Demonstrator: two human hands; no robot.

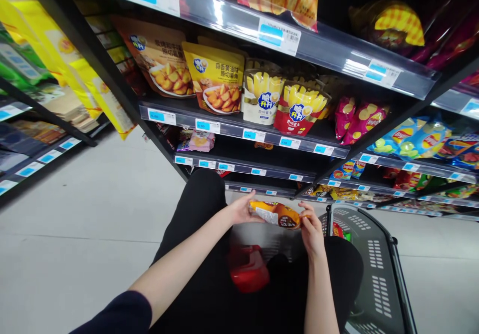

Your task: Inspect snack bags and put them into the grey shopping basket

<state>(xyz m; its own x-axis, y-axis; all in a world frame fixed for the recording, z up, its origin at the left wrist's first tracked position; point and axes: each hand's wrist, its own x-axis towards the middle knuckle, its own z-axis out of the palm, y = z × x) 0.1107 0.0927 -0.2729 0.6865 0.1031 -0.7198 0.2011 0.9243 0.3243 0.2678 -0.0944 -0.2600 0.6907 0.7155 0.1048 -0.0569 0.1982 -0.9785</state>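
Observation:
Between my two hands, above my bent knees, is an orange and brown snack bag (275, 213) with a white printed label on its side. My left hand (243, 209) grips the left end of the bag, thumb on top. The right end is pinched in the fingers of my right hand (311, 228). In front of the hands is a low shelf (258, 171) with price tags along its edge.
A grey shopping basket (374, 259) with a few bright packets inside stands at my right. Snack pouches (219, 82) line the shelf ahead. A red object (249, 269) lies between my legs. Yellow bags (80, 69) hang at the left.

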